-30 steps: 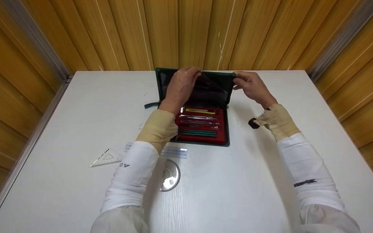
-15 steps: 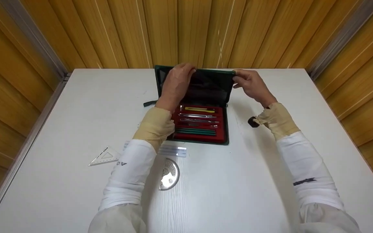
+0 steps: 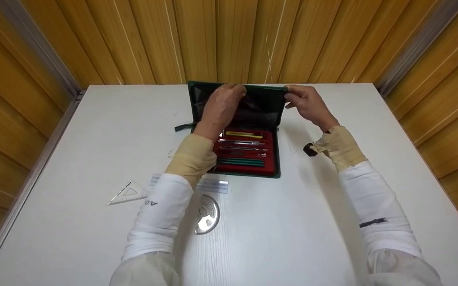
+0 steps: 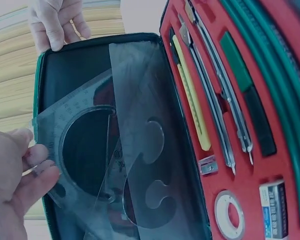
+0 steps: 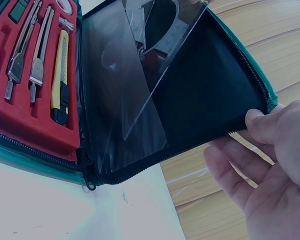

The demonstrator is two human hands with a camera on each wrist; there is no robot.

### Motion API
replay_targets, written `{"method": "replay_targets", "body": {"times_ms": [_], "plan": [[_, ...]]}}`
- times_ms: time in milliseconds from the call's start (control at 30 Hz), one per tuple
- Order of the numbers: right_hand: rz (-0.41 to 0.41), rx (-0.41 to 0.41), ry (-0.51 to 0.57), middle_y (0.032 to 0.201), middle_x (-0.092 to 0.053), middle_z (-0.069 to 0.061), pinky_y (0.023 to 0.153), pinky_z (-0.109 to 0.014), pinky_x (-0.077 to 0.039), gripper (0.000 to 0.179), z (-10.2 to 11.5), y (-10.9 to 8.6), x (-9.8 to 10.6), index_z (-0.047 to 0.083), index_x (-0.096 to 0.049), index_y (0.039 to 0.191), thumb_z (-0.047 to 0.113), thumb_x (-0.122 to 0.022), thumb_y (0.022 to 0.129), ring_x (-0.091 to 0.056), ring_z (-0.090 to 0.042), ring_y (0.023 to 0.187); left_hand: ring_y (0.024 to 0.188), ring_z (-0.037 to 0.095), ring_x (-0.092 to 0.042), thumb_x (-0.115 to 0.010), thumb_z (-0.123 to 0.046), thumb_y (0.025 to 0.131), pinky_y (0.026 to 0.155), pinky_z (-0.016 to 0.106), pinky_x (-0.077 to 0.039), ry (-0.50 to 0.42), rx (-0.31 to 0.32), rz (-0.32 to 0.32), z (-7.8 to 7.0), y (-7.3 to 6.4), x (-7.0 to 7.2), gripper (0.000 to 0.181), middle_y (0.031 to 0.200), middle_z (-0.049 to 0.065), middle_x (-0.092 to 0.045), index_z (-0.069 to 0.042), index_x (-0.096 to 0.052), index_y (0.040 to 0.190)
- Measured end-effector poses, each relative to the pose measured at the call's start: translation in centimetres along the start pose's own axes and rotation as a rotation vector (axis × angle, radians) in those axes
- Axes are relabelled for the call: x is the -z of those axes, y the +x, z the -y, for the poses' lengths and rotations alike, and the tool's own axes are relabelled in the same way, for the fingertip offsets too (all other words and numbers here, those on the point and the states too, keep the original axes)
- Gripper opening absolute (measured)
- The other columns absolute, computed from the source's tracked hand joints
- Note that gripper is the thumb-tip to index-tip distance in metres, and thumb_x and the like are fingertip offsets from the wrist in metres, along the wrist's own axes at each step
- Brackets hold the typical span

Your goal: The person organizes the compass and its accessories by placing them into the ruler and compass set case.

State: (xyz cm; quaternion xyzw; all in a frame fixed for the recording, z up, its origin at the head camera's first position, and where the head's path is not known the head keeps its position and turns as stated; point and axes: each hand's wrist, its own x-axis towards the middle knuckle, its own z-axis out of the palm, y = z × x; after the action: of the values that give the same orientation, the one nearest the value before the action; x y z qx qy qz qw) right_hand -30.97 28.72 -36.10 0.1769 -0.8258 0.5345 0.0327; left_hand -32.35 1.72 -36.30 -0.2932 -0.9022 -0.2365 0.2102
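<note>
A green zip case lies unzipped on the table, its lid raised. My left hand pinches the edge of a clear set square with a round cutout. Part of that set square lies behind the lid's transparent pocket, where other curved cutouts show. With thumb and fingers, my right hand grips the lid's outer corner. The red tray holds a yellow utility knife, metal compasses, green pencils, a sharpener, a white ring and an eraser.
Left of the case front lies a small clear set square. A clear ruler and a protractor lie partly under the left forearm. A wood-panelled wall stands behind the table.
My left hand shifts slightly left and up, then comes back right and down at the lid. The right hand keeps its grip on the corner.
</note>
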Motion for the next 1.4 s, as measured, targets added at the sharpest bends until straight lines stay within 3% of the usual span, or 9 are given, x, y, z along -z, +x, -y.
{"method": "replay_targets", "body": {"times_ms": [133,433,633,800,900,1067,1167,1400], "plan": [[-0.008,0.000,-0.001,0.113,-0.070,-0.025,0.086,-0.033,-0.058,0.027,0.1,-0.1,0.1,-0.010,-0.066,0.127,-0.003,-0.050,0.106,-0.066,-0.034,0.102,0.097,0.021,-0.069,-0.055,-0.021,0.108,0.084,0.032,-0.055,-0.083,0.026,0.004,0.0,-0.1,-0.4,0.024,0.104,0.010,-0.072,-0.007,-0.073,0.117],[-0.013,0.011,-0.015,0.111,-0.071,-0.022,0.083,-0.031,-0.058,0.025,-3.2,0.9,0.5,-0.006,-0.068,0.125,0.002,-0.052,0.107,-0.066,-0.027,0.099,0.088,0.023,-0.066,-0.052,-0.019,0.110,0.079,0.035,-0.055,-0.154,-0.026,-0.042,0.1,-0.6,-1.9,0.022,0.096,0.011,-0.069,-0.006,-0.067,0.118],[-0.020,0.001,-0.026,0.110,-0.072,-0.015,0.081,-0.027,-0.058,0.026,-3.2,0.8,0.7,0.000,-0.070,0.126,0.006,-0.054,0.107,-0.067,-0.021,0.097,0.094,0.022,-0.069,-0.051,-0.013,0.110,0.080,0.034,-0.056,-0.124,0.015,-0.023,1.1,-1.1,-2.8,0.013,0.101,0.012,-0.070,-0.008,-0.058,0.119],[-0.004,0.003,-0.032,0.111,-0.072,-0.014,0.082,-0.027,-0.058,0.026,-3.2,0.7,0.6,0.001,-0.070,0.126,0.007,-0.053,0.108,-0.067,-0.021,0.098,0.097,0.021,-0.070,-0.054,-0.011,0.108,0.083,0.033,-0.057,-0.123,0.063,-0.002,1.6,-1.9,-3.3,0.010,0.107,0.010,-0.073,-0.010,-0.061,0.116],[0.000,0.002,-0.023,0.112,-0.072,-0.014,0.083,-0.027,-0.058,0.026,-3.3,0.8,0.6,0.000,-0.070,0.126,0.007,-0.053,0.108,-0.066,-0.022,0.098,0.089,0.022,-0.070,-0.055,-0.013,0.108,0.076,0.035,-0.058,-0.089,0.067,-0.038,1.5,-2.3,-3.6,0.008,0.100,0.010,-0.073,-0.011,-0.062,0.112],[-0.016,-0.004,-0.014,0.111,-0.072,-0.014,0.083,-0.027,-0.057,0.026,-3.1,0.8,0.6,0.000,-0.071,0.125,0.006,-0.052,0.108,-0.066,-0.023,0.098,0.088,0.025,-0.065,-0.060,-0.020,0.107,0.072,0.036,-0.056,0.066,0.072,-0.133,0.9,-2.2,-3.6,0.014,0.097,0.008,-0.070,-0.012,-0.071,0.107],[-0.018,-0.009,-0.015,0.111,-0.073,-0.015,0.082,-0.027,-0.057,0.025,-2.9,0.8,0.6,0.000,-0.071,0.125,0.006,-0.053,0.108,-0.067,-0.024,0.098,0.091,0.023,-0.062,-0.064,-0.021,0.105,0.075,0.034,-0.056,0.117,0.106,-0.141,0.5,-1.9,-3.5,0.015,0.099,0.007,-0.069,-0.012,-0.076,0.105],[-0.027,-0.009,-0.007,0.112,-0.072,-0.017,0.079,-0.026,-0.058,0.027,-3.0,0.9,0.3,-0.001,-0.068,0.129,0.005,-0.053,0.107,-0.066,-0.026,0.098,0.093,0.024,-0.065,-0.069,-0.020,0.102,0.078,0.036,-0.057,0.100,0.230,-0.124,0.2,-1.4,-3.6,0.012,0.097,0.008,-0.069,-0.013,-0.078,0.105]]}}
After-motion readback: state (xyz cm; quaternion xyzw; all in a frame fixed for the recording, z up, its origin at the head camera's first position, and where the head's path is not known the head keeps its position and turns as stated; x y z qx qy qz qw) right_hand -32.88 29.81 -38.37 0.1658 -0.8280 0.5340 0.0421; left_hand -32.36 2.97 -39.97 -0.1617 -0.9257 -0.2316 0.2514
